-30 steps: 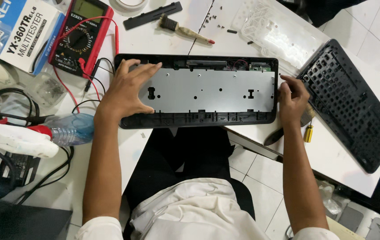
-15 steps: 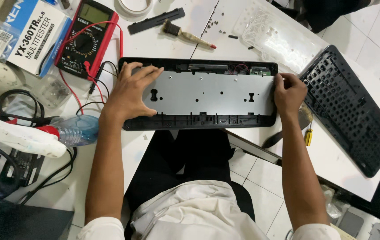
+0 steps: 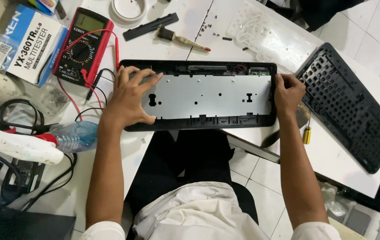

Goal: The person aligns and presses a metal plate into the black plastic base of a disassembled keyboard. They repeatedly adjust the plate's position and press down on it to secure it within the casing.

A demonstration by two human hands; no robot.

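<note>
An opened black keyboard base (image 3: 199, 124) with a bare grey metal plate (image 3: 207, 95) lies across the table edge in front of me. My left hand (image 3: 130, 95) rests spread over its left end, fingers on the plate and thumb at the front rim. My right hand (image 3: 287, 93) grips the right end of the base, fingers curled over its edge. A small circuit board and wires sit along the base's far rim (image 3: 243, 70).
A red multimeter (image 3: 83, 44) with leads and its box (image 3: 32, 44) lie at the left. A brush (image 3: 181, 39), a black strip (image 3: 150, 26), a tape roll (image 3: 129, 10), a clear membrane (image 3: 272, 38), a black key frame (image 3: 350, 106), a yellow-handled screwdriver (image 3: 306, 133) and a water bottle (image 3: 72, 137) surround the base.
My right hand has shifted up along the base's right end and closed on its edge. The left hand stays spread on the left end.
</note>
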